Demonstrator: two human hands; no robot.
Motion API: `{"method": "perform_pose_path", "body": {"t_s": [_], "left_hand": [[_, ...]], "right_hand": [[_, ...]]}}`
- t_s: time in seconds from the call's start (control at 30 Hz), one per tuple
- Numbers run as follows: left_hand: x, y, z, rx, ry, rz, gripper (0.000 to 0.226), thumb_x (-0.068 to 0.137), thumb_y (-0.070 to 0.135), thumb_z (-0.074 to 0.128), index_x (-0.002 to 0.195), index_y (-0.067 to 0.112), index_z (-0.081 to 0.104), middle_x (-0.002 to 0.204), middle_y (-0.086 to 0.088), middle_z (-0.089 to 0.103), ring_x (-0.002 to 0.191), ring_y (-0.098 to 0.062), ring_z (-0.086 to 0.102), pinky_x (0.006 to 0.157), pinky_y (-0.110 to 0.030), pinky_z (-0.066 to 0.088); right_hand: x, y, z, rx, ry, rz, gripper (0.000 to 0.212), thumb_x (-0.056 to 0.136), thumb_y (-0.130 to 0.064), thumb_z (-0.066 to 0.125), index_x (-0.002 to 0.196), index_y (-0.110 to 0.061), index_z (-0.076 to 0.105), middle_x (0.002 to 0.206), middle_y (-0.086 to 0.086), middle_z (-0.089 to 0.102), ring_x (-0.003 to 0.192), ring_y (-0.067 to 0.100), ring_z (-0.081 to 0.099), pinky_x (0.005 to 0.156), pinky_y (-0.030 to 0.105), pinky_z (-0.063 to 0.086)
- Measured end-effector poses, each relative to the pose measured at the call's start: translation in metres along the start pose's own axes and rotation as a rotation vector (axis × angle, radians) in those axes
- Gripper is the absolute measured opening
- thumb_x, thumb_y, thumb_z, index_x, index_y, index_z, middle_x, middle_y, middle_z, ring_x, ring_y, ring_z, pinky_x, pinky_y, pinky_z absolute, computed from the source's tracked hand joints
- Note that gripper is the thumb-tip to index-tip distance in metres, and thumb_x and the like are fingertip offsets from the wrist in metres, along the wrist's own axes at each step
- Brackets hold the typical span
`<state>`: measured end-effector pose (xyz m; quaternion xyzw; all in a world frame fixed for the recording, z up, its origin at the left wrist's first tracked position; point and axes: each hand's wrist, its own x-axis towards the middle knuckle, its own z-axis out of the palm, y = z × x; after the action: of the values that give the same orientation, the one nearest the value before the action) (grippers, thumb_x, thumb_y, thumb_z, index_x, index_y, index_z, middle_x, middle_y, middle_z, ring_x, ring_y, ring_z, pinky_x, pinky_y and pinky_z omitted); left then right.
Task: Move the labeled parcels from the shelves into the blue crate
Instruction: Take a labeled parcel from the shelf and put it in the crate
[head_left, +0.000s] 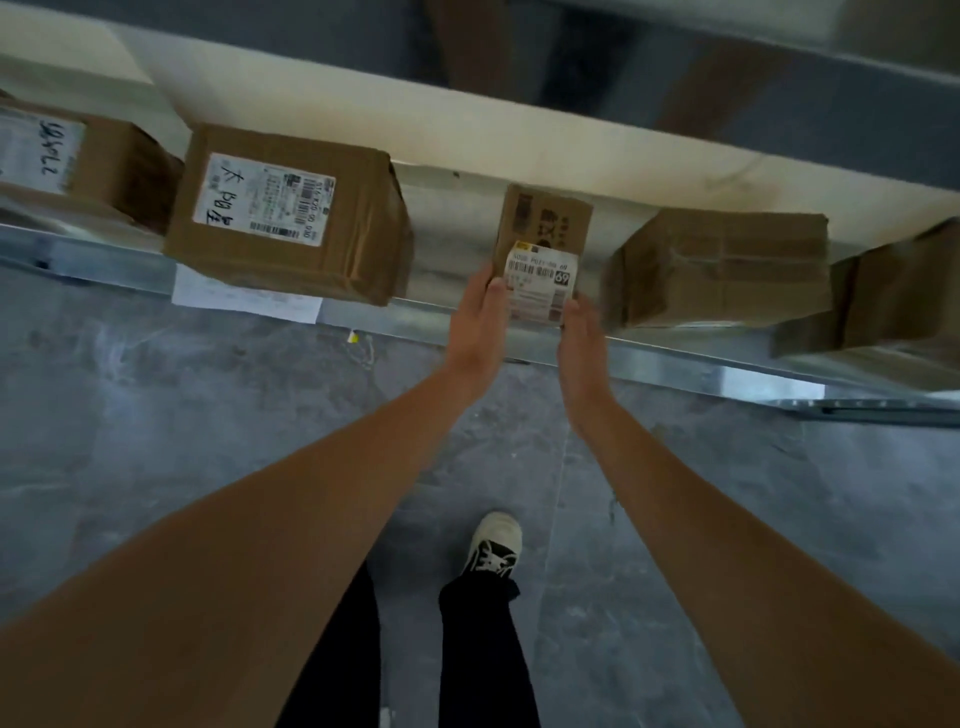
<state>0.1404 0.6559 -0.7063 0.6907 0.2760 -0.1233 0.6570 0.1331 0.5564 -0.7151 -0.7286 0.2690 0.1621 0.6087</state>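
Floor: I look down on grey, mottled stone-like tiles (156, 415); dim light; my own black trousers and one pale shoe (493, 543) show below.
Shelf: a metal shelf (675, 358) with a bright front edge runs across the view, sloping down to the right; a cream wall sits behind it; a white paper sheet (244, 299) hangs over the front edge on the left.
On the shelf: five brown cartons in a row; far left box (104, 161) with a handwritten label, cut by the frame edge; big box (291, 213) beside it, label on top with barcodes and handwriting; small parcel (543, 249) in the middle; plain box (722, 265) to its right, no label that I can see; another carton (898, 291) at the right edge, blurred.
Crate: not in my view.
Small parcel: on the shelf near the front edge, apart from its neighbours; long axis runs front to back, the white barcode label marked 69 at the near end, facing me, dark print at the far end.
Left hand (480, 312): grip open, fingers straight, flat against the parcel's left side.
Right hand (582, 343): grip open, palm inward, fingertips at the parcel's near right corner; I cannot tell if the parcel is lifted.
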Motion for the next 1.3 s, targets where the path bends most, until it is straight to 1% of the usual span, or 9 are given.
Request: {"method": "perform_pose_path", "body": {"t_s": [0.2,0.5,0.6,0.67,0.87,0.93,1.0,1.1,1.3], "left_hand": [[-0.012,0.026,-0.008,-0.307,0.089,-0.211,0.036,0.102,0.019,0.031,0.120,0.004,0.059,0.095,-0.003,0.064,0.078,-0.010,0.059,0.050,-0.010,0.048],[0.007,0.042,-0.036,-0.299,0.026,-0.195,0.042,0.103,0.025,0.030,0.123,0.004,0.060,0.108,-0.005,0.064,0.092,-0.015,0.062,0.072,-0.018,0.053],[0.016,0.041,-0.035,-0.143,0.006,-0.194,0.041,0.102,0.026,0.031,0.120,0.009,0.064,0.107,0.001,0.062,0.085,-0.004,0.059,0.056,-0.004,0.044],[0.021,0.033,-0.033,0.047,-0.054,-0.203,0.043,0.104,0.030,0.028,0.118,0.011,0.064,0.116,-0.003,0.062,0.105,-0.014,0.059,0.075,-0.013,0.041],[0.010,0.028,-0.024,0.062,-0.231,-0.188,0.049,0.106,0.032,0.014,0.146,0.008,0.029,0.136,0.000,0.041,0.130,-0.013,0.036,0.088,-0.013,0.026],[0.013,0.027,-0.013,0.129,-0.020,-0.067,0.051,0.102,0.036,0.027,0.144,0.006,0.032,0.133,-0.001,0.045,0.131,-0.024,0.043,0.099,-0.022,0.033],[0.004,0.029,0.004,0.282,0.127,0.166,0.050,0.097,0.036,0.035,0.140,0.010,0.039,0.133,-0.006,0.048,0.123,-0.023,0.049,0.103,-0.036,0.042],[-0.018,0.040,0.043,0.339,0.128,0.397,0.045,0.099,0.019,0.039,0.143,0.011,0.035,0.141,-0.008,0.041,0.128,-0.018,0.040,0.107,-0.024,0.031],[-0.019,0.033,0.137,0.097,-0.119,-0.017,0.049,0.098,0.037,0.031,0.140,0.014,0.042,0.144,-0.009,0.043,0.133,-0.023,0.039,0.111,-0.037,0.029]], "right_hand": [[-0.011,-0.014,-0.013,0.032,0.025,-0.087,0.034,0.103,-0.040,0.037,0.103,-0.022,0.066,0.105,0.003,0.069,0.094,0.011,0.067,0.070,0.016,0.050],[-0.001,-0.041,-0.005,0.065,-0.004,-0.070,0.033,0.103,-0.040,0.036,0.108,-0.023,0.063,0.105,-0.003,0.068,0.092,0.004,0.064,0.064,0.008,0.049],[0.004,-0.034,0.003,0.030,-0.108,-0.030,0.029,0.104,-0.043,0.033,0.116,-0.029,0.055,0.113,-0.006,0.062,0.097,0.001,0.059,0.080,0.015,0.046],[0.010,-0.031,0.011,0.021,-0.206,0.043,0.037,0.104,-0.045,0.028,0.127,-0.027,0.050,0.117,-0.008,0.054,0.105,0.003,0.051,0.094,0.021,0.034],[0.013,-0.043,0.016,-0.005,-0.230,0.163,0.063,0.098,-0.059,0.030,0.141,-0.016,0.045,0.129,-0.006,0.053,0.114,0.009,0.049,0.098,0.028,0.030],[0.014,-0.045,0.003,-0.093,-0.054,0.073,0.077,0.085,-0.073,0.042,0.136,-0.015,0.050,0.129,-0.001,0.060,0.113,0.014,0.056,0.102,0.033,0.041],[0.014,-0.050,-0.026,-0.189,0.193,-0.139,0.056,0.091,-0.055,0.049,0.124,-0.010,0.056,0.117,0.002,0.063,0.105,0.016,0.058,0.094,0.033,0.047],[0.023,-0.055,-0.085,-0.287,0.429,-0.355,0.049,0.092,-0.046,0.047,0.119,-0.007,0.057,0.114,0.008,0.061,0.103,0.022,0.057,0.090,0.036,0.046],[0.059,-0.039,-0.195,-0.498,0.518,-0.202,0.064,0.094,-0.044,0.050,0.146,-0.009,0.035,0.150,0.012,0.038,0.136,0.027,0.038,0.107,0.037,0.032]]}}
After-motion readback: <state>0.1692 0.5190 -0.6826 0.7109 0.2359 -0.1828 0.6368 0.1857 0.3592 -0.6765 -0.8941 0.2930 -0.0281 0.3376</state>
